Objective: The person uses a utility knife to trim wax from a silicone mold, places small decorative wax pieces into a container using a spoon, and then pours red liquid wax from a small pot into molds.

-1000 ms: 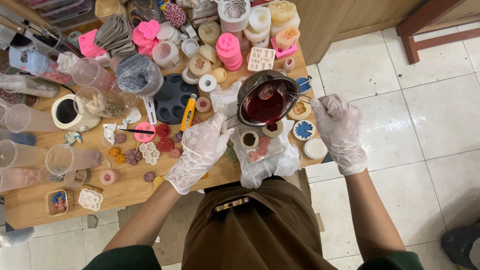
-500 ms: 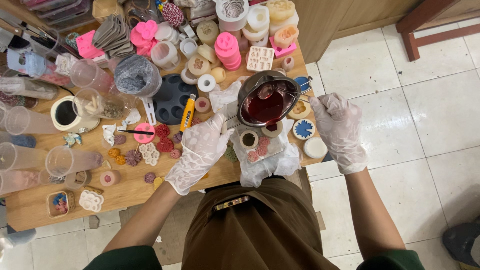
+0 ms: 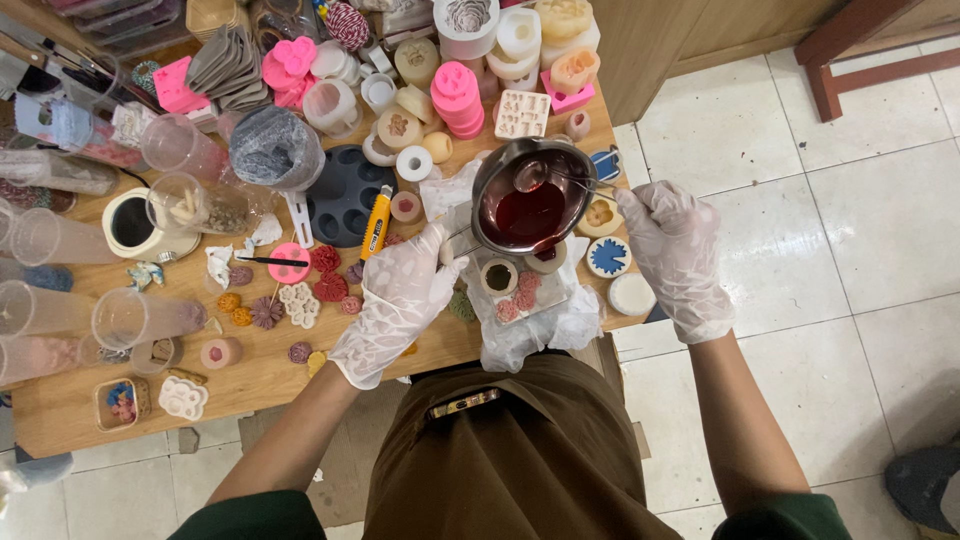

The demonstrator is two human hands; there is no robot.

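While the gloved left hand (image 3: 400,290) grips the handle of a round steel melting pot of dark red liquid (image 3: 528,205), tilted above small round moulds (image 3: 498,277) on the cluttered wooden table (image 3: 260,375), the gloved right hand (image 3: 672,245) pinches a thin metal spoon (image 3: 540,178) resting inside it.

A dark phone screen (image 3: 462,402) pokes from the brown apron pocket; clear plastic boxes (image 3: 120,15) stand top left.
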